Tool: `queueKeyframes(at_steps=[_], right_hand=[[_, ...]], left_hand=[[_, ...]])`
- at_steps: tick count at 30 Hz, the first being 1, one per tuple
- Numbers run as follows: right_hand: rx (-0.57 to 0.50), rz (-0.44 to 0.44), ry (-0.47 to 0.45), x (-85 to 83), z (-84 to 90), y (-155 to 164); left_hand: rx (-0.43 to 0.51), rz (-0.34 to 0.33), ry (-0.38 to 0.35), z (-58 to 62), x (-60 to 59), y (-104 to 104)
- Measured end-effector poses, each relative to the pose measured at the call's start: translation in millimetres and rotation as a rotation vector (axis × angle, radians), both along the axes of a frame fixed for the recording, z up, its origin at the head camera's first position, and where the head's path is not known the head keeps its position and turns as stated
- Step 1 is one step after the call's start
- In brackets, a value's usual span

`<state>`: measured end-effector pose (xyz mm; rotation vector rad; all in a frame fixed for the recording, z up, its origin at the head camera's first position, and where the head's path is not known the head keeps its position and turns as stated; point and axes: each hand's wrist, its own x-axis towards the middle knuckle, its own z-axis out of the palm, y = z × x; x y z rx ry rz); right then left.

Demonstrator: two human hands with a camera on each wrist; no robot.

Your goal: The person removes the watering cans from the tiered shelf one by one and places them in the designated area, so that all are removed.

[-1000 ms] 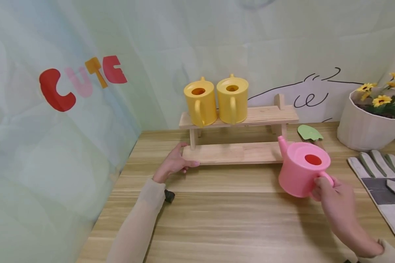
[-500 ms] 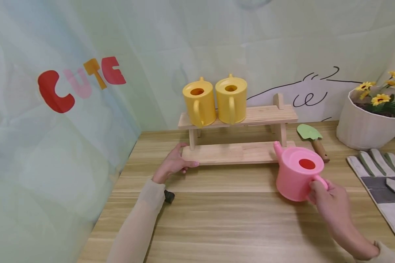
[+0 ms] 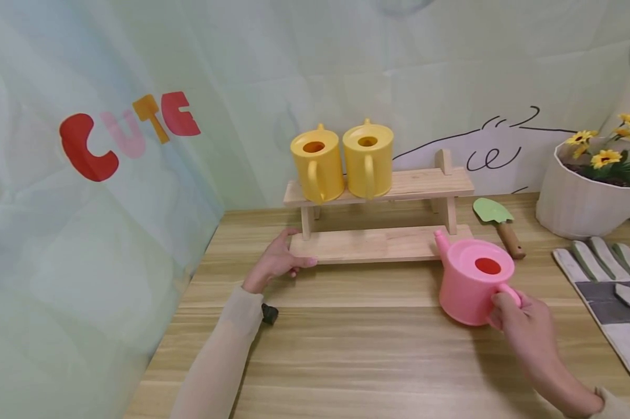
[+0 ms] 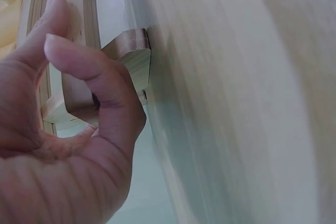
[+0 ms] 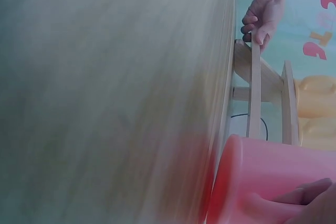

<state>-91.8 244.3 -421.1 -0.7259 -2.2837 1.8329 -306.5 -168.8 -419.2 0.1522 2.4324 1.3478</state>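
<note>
Firmly held at the left end of its lower tier, a two-tier wooden stand [image 3: 367, 244] rests on a wood-grain table [image 3: 346, 355], a person's left hand [image 3: 277, 259] curled around the board with the thumb along the near edge. On the upper tier, toward the left, a yellow watering can [image 3: 320, 171] and a second yellow watering can [image 3: 370, 166] stand upright, side by side, handles facing near and spouts far. To the right, a pink watering can [image 3: 467, 291] is gripped by its handle in the right hand [image 3: 527, 329], near the stand's right end, its spout toward the far left; whether its base touches the tabletop cannot be told. Work appears partway along: two cans are up on the stand, while the pink one, off it and in hand, looks like the piece left to deal with. Beyond it lies a green-bladed trowel [image 3: 495, 213]; farther right are a work glove [image 3: 605, 299] and, on the far side, a white flowerpot [image 3: 582, 201] of yellow flowers [image 3: 605, 158].
</note>
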Motion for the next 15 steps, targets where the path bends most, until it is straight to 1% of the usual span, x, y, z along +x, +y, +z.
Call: queueKeyframes(at_steps=[3, 9, 11, 15], right_hand=[[0.029, 0.007, 0.014, 1.0, -0.5, -1.2], [0.138, 0.029, 0.011, 4.7, -2.7, -2.5], [0.148, 0.038, 0.011, 5.6, -3.5, -2.2], [0.151, 0.048, 0.001, 8.1, -4.4, -1.5]], left_hand=[[0.0, -0.001, 0.005, -1.0, -1.0, 0.0], [0.002, -0.003, 0.003, 0.2, -0.4, 0.4], [0.001, -0.001, 0.001, 1.3, 0.8, 0.4], [-0.008, -0.006, -0.002, -0.1, 0.8, -0.4]])
